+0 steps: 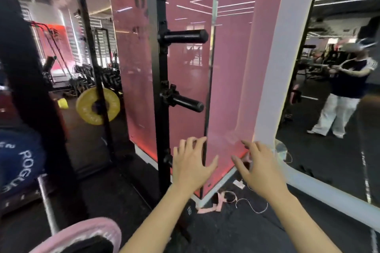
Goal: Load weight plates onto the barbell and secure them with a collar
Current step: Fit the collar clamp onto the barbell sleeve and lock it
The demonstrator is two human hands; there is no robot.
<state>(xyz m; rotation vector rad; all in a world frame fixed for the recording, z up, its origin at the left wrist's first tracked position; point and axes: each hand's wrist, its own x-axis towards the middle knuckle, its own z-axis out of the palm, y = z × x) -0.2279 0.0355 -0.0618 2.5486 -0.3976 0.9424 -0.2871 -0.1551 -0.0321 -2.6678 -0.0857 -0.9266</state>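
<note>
Both my hands reach forward, empty, fingers spread. My left hand (pixel 192 165) hovers in front of the black rack upright (pixel 159 88), near its lowest peg. My right hand (pixel 258 167) is beside it, over the pink wall's corner. A black collar (pixel 169 95) sits at the base of the rack's third storage peg (pixel 190 103). A blue plate (pixel 19 162) sits on the steel barbell sleeve (pixel 46 203) at the far left. A pink plate (pixel 82 236) shows at the bottom left. A yellow plate (pixel 97 106) hangs on a farther post.
Two more bare pegs (pixel 184 36) stick out of the upright higher up. Pink straps (pixel 207 206) and a white cable (pixel 253 206) lie on the black floor at the wall's foot. A mirror (pixel 339 109) on the right reflects a person. Dumbbell racks (pixel 92 76) stand far back.
</note>
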